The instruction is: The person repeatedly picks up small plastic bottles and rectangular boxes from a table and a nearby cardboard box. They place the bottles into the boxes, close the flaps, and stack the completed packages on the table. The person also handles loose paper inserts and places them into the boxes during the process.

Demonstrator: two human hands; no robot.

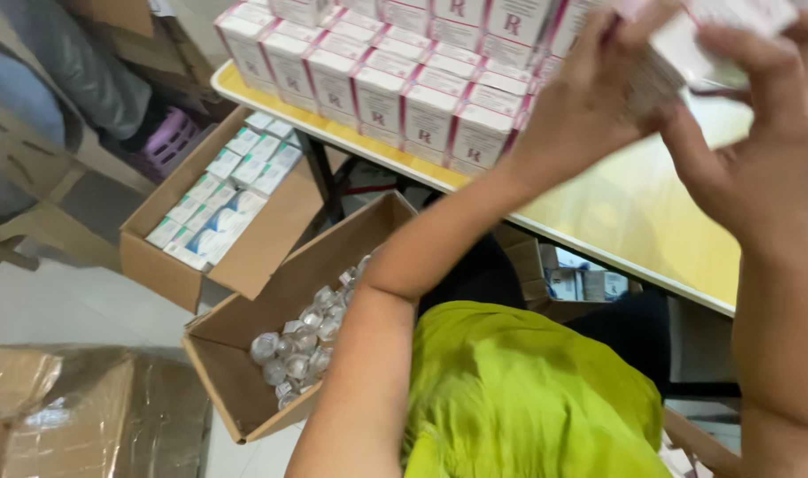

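Both hands are raised over the yellow surface (652, 221), sharing a small white cardboard carton with pink edging (714, 40); the left hand (590, 97) has its grip closed on one side, the right hand (758, 150) clasps the other. Just beside them stand stacked white-and-pink cartons (404, 80). Below, on the floor, an open brown cardboard box (235, 389) holds small clear vials (306, 345).
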